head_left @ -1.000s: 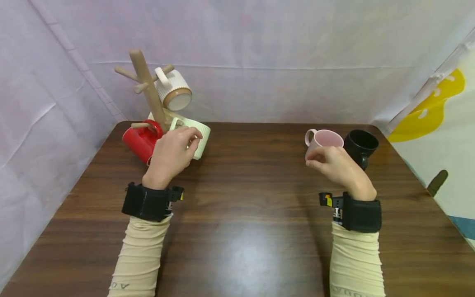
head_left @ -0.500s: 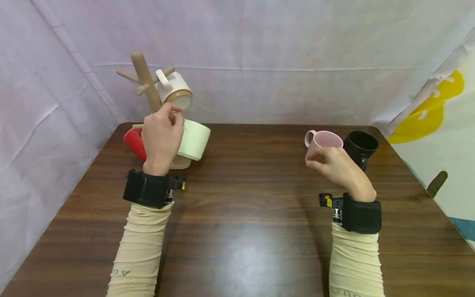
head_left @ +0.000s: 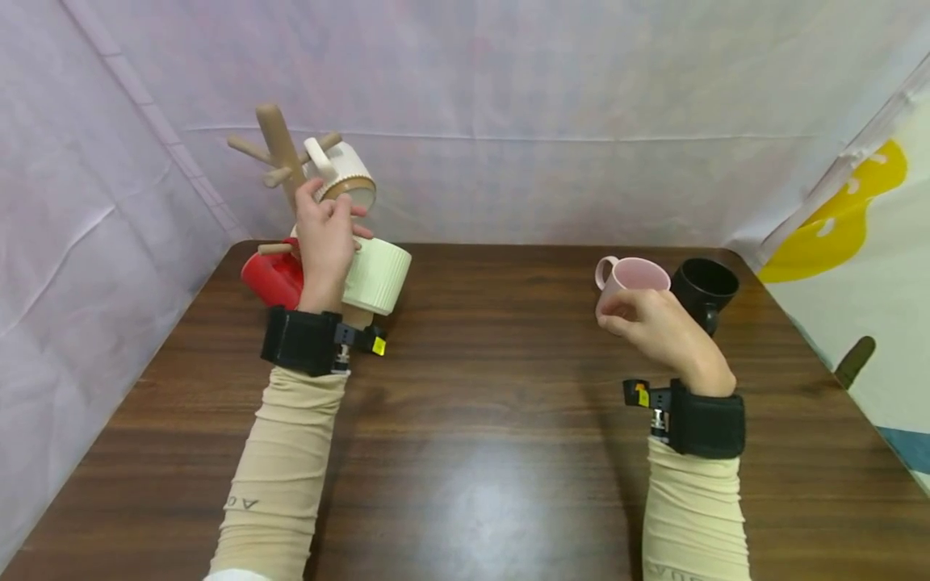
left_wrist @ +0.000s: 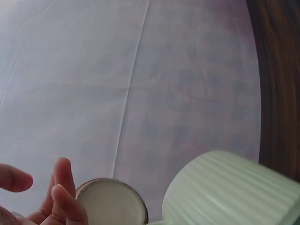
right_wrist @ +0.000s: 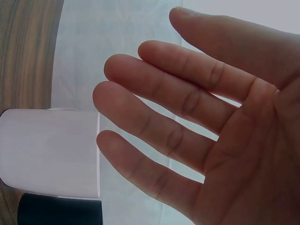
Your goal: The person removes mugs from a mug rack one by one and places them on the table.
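My left hand (head_left: pixel 327 242) is raised before the wooden mug tree (head_left: pixel 273 133), its thumb and fingers spread apart. Just behind its fingertips, a white ribbed mug (head_left: pixel 345 165) with a brown band hangs by its handle from an upper peg; in the left wrist view its round base (left_wrist: pixel 112 204) lies beside the fingers, contact unclear. Below hang a pale green ribbed mug (head_left: pixel 381 276) and a red mug (head_left: pixel 270 278), partly hidden by hand and wrist. My right hand (head_left: pixel 664 332) hovers by a pink mug (head_left: pixel 638 273), holding nothing, its fingers loosely extended in the right wrist view.
A black mug (head_left: pixel 703 282) stands upright right of the pink mug, near the back right corner of the brown wooden table (head_left: pixel 479 387). White cloth (head_left: pixel 508 121) hangs behind the table and along its left side. Two short pegs show at the tree's upper left.
My left hand has risen from the pale green mug to just in front of the white mug, and its fingers have spread. The right hand has stayed in place.
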